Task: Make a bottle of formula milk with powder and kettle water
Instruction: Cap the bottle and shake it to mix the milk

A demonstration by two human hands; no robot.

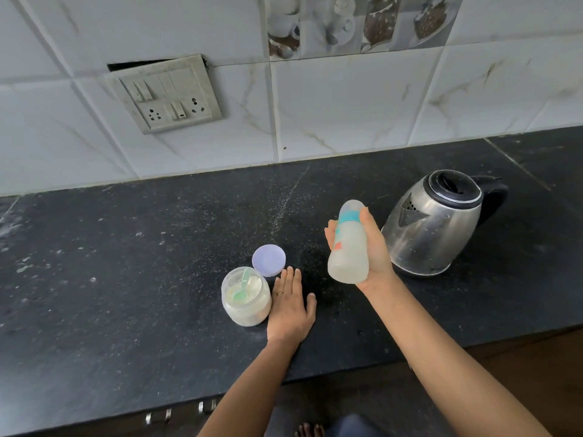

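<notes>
Right hand (377,247) wrapped round capped, milky bottle (348,250), tilted above counter (126,279), left of kettle (435,222). Left hand (290,307) flat beside open powder jar (246,307). Possible leak from loose collar if shaken; spill from nudged jar.

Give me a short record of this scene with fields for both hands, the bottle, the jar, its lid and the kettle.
left hand: flat on the counter, beside the powder jar
right hand: grips the bottle above the counter
bottle: tilted, capped, cloudy whitish liquid inside
powder jar: open, green scoop inside
jar lid: lies on the counter behind the jar
kettle: stands right of the bottle, top closed
</notes>
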